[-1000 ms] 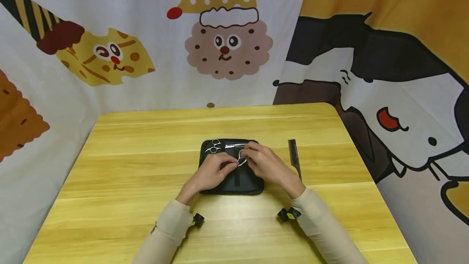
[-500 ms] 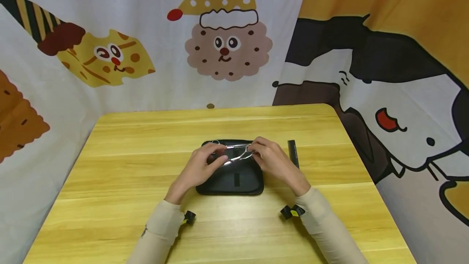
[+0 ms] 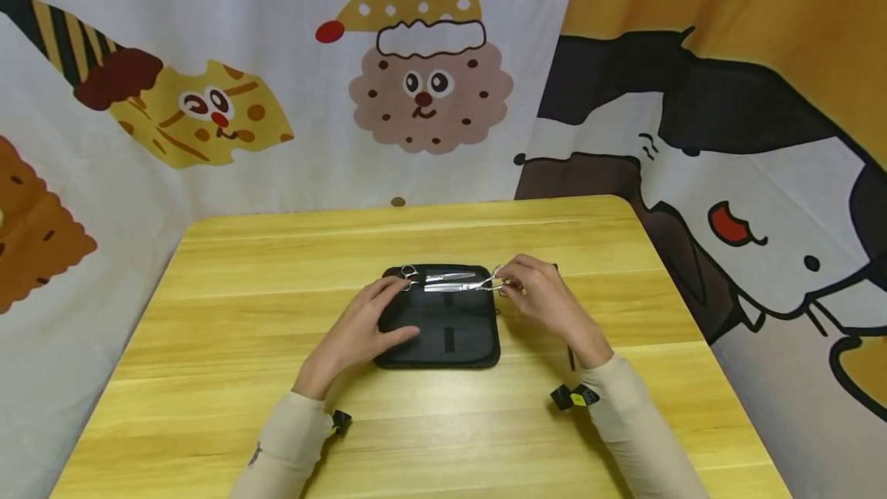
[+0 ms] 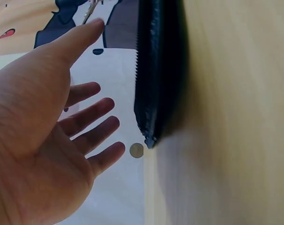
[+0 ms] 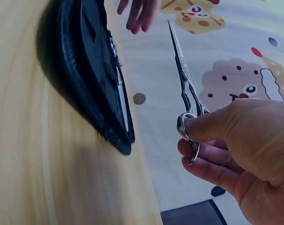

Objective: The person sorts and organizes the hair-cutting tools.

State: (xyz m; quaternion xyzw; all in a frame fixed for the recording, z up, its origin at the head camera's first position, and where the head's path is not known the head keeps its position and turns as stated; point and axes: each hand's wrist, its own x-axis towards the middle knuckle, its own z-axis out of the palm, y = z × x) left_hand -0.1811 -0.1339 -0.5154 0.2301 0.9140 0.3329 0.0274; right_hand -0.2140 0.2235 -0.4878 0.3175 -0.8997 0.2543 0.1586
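Note:
My right hand (image 3: 547,295) pinches a pair of silver hairdressing scissors (image 3: 453,288) by the finger rings. Their blades point left above a black zip case (image 3: 436,341). In the right wrist view, thumb and fingers grip the rings of the scissors (image 5: 186,89), which are held up off the case (image 5: 85,70). A second pair of scissors (image 3: 450,276) lies along the case's far side, handles to the left. My left hand (image 3: 356,333) is at the case's left side, fingers spread and holding nothing; the left wrist view shows its palm (image 4: 62,126) bare.
A black comb (image 3: 571,358) lies on the table right of the case, mostly hidden by the right hand and wrist. The wooden table (image 3: 277,268) reaches back to a curtain (image 3: 277,183) with cartoon prints.
The left hand has let go of the scissors and moved left, its fingers spreading. The right hand has drawn right with the scissors, whose blades now point left over the case.

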